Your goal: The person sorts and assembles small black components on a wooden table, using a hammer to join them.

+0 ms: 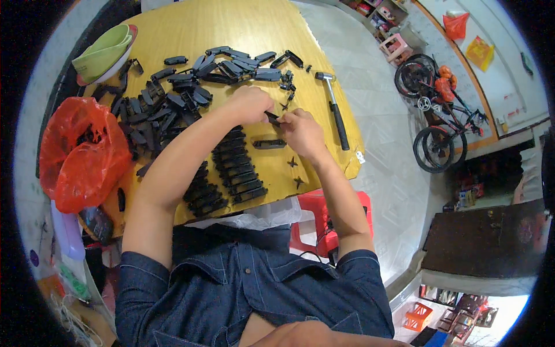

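Observation:
My left hand (pixel 250 105) and my right hand (pixel 303 132) meet over the table, fingers closed on a small black plastic part (pixel 272 118). Most of that part is hidden by the fingers. Just below it lies a single long black piece (pixel 269 144). Two small black cross-shaped pieces, one a cross piece (pixel 293 162) and the other nearer the table edge, rest below my right hand. Under my left forearm, similar black pieces (pixel 238 168) are lined up in rows. A loose heap of black pieces (pixel 231 66) spreads beyond and left of my hands.
A hammer (pixel 333 110) with a black handle lies at the right of the yellow table (pixel 254 26). At the left are a red plastic bag (pixel 75 168), a phone-like dark slab (pixel 97 222) and a green bowl (pixel 104 55). A red stool (pixel 312 217) stands below the table edge.

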### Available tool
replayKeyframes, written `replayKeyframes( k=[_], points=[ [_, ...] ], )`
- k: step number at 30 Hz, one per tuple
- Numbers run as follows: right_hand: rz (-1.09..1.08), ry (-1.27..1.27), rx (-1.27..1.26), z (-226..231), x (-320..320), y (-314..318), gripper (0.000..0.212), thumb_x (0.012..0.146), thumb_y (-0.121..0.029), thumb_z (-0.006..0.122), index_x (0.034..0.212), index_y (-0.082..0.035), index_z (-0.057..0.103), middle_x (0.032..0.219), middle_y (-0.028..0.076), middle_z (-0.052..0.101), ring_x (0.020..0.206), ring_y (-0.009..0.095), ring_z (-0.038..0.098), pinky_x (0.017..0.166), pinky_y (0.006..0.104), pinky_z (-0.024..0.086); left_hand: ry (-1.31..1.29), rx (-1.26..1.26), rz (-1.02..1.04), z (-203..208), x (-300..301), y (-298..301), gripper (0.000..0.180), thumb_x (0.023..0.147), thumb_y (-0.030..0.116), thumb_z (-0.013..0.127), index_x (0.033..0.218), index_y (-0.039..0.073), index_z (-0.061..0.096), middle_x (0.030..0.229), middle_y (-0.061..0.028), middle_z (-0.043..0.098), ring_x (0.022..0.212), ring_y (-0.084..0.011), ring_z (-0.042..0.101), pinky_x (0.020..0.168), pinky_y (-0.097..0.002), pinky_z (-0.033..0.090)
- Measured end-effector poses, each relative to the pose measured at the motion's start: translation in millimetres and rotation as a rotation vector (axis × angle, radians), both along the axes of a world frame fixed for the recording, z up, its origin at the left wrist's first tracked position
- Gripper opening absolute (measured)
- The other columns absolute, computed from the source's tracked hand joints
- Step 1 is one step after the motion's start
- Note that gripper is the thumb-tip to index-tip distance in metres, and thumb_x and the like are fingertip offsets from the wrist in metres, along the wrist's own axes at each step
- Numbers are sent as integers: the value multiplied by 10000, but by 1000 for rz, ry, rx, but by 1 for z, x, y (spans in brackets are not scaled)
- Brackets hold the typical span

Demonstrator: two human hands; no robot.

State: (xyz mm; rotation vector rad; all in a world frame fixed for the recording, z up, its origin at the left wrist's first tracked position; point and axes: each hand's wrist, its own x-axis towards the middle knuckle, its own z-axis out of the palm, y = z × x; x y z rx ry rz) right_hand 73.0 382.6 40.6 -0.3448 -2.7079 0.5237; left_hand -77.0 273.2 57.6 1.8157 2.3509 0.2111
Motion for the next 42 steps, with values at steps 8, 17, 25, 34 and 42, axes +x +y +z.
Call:
replayKeyframes(
  k=[8, 17, 25, 34, 42],
  points=[
    [152, -257, -219, -10, -23, 33, 208, 766, -167, 564, 955, -126, 640, 889, 143, 608, 883, 309, 577, 724, 411, 470, 142, 20, 44, -5, 2, -5, 210, 693, 265, 704, 895, 212, 685, 834, -38, 651, 918, -248, 589, 798, -413, 437],
    [-59, -177, 275, 2, -51, 51, 175, 751, -101, 550, 906, -87, 631, 919, 134, 588, 896, 306, 579, 756, 409, 482, 51, 63, 229, 2, -22, 12, 209, 750, 195, 588, 939, 180, 677, 962, -51, 626, 989, -250, 557, 822, -399, 452],
    [-171, -52, -61, -1, -32, 51, 177, 739, -130, 619, 885, -31, 604, 827, 154, 625, 803, 326, 600, 735, 407, 472, 387, 286, 280, -26, -46, 46, 154, 779, 105, 540, 887, 115, 649, 931, -45, 621, 960, -222, 565, 815, -371, 437],
    [-147, 70, -471, 3, -21, 39, 196, 696, -54, 711, 841, -6, 588, 753, 110, 615, 705, 232, 588, 633, 308, 463, 21, 233, 219, 7, -25, 13, 111, 734, 191, 586, 738, 112, 664, 692, -49, 637, 695, -246, 624, 623, -372, 473],
    [356, 134, -198, -8, -20, 13, 109, 698, 14, 613, 797, -32, 609, 770, 113, 611, 750, 301, 591, 657, 362, 483, -180, 51, 78, -6, -13, -19, 161, 726, 202, 618, 837, 110, 690, 799, -85, 663, 754, -258, 634, 678, -368, 499]
  ],
)
